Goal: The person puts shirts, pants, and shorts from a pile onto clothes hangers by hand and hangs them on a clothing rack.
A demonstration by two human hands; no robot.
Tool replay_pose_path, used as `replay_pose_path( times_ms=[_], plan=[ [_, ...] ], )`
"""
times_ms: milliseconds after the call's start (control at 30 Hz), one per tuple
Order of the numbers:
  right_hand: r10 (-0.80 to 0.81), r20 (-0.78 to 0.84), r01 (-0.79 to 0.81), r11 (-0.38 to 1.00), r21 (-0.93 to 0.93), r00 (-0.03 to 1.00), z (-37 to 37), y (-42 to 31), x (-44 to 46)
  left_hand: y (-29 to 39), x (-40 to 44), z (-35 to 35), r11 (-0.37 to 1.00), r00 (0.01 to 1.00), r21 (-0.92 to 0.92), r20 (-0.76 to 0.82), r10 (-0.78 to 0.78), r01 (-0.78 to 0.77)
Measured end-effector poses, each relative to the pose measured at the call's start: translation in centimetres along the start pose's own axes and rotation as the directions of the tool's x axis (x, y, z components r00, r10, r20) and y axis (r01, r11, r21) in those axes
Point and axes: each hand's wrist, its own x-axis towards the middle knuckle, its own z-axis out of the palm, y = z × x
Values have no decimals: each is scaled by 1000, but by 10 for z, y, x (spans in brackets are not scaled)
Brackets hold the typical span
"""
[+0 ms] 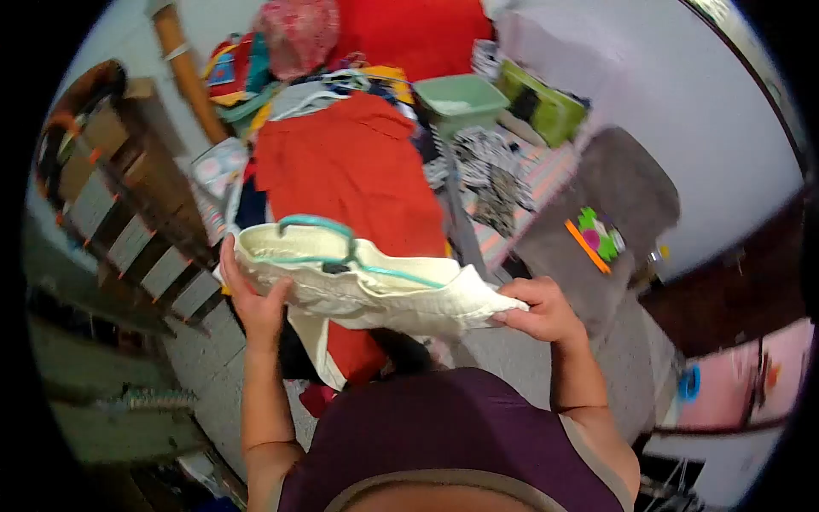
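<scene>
Holds a cream-coloured garment [426, 311] stretched sideways between both hands, in front of a purple top [444, 418] and above the grey floor [217, 367], with the gathered, open edge facing up. Pinches one end in the right hand [544, 311], closed with thumb and fingers together on the cloth. Grips the opposite end in the left hand [252, 299], thumb on the near side, fingers partly hidden behind the fabric. Contains a teal hanger [328, 224] in the opening, hook rising over the edge, bar running along inside.

Faces, just beyond, a large red garment [350, 162] spread over heaped clothes [303, 101]. Has to the right of that a pale green basin [473, 119], a black-and-white patterned cloth [490, 171] on a striped surface [542, 183], then a grey-covered seat [589, 179] bearing an orange stick [587, 246]. Has at far left a ladder-like frame with grey steps [128, 230].
</scene>
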Motion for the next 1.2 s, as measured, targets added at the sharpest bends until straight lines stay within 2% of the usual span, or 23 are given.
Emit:
replay_pose_path(
  times_ms=[33,67,167,267,367,467,567,600,700,767,800,833,900,1000,1100,1133,1200],
  plan=[
    [-32,-5,32,999,-34,999,1,-4,-16,-4,-2,-1,990,998,137,66,17,-26],
    [-46,-39,44,998,-35,998,1,-4,-31,-4,-5,4,983,995,164,76,67,-79],
    [96,-174,-98,995,-7,980,-1,-21,-78,-15,-15,13,962,955,159,231,184,-224],
    [119,-289,-148,986,-79,950,-11,-33,-123,8,-20,34,979,933,36,312,178,-199],
    [240,-408,-270,963,-16,881,-16,-40,-167,33,-27,53,983,918,-126,361,167,-130],
    [340,-594,-377,924,67,729,-23,-33,-208,62,-37,66,977,865,-213,489,117,-12],
    [430,-667,-330,901,281,609,-36,-26,-251,101,-45,79,967,778,-251,598,190,-44],
    [429,-684,-311,903,298,590,-42,-21,-269,107,-48,85,959,756,-268,608,243,-93],
    [394,-804,-350,903,249,445,-59,-34,-306,124,-61,109,962,748,-259,619,238,-92],
    [375,-832,-305,915,263,409,-71,-47,-327,143,-70,130,911,736,-396,650,188,117],
    [363,-852,-317,915,250,377,-76,-54,-337,150,-75,141,892,725,-406,673,147,197],
    [349,-870,-328,915,236,347,-81,-61,-349,169,-79,146,814,676,-469,725,133,343],
    [335,-884,-236,934,267,325,-90,-73,-377,189,-88,161,807,657,-490,733,177,329],
    [269,-918,-156,960,232,291,-101,-100,-418,228,-94,172,777,484,-455,846,225,434],
    [234,-943,-164,966,198,239,-103,-126,-466,265,-113,191,767,423,-511,838,345,388],
    [237,-947,-170,965,202,218,-102,-135,-481,281,-122,196,768,479,-570,783,398,293],
    [225,-958,-218,958,184,178,-101,-150,-511,313,-136,203,715,530,-654,710,464,249]
  ],
)
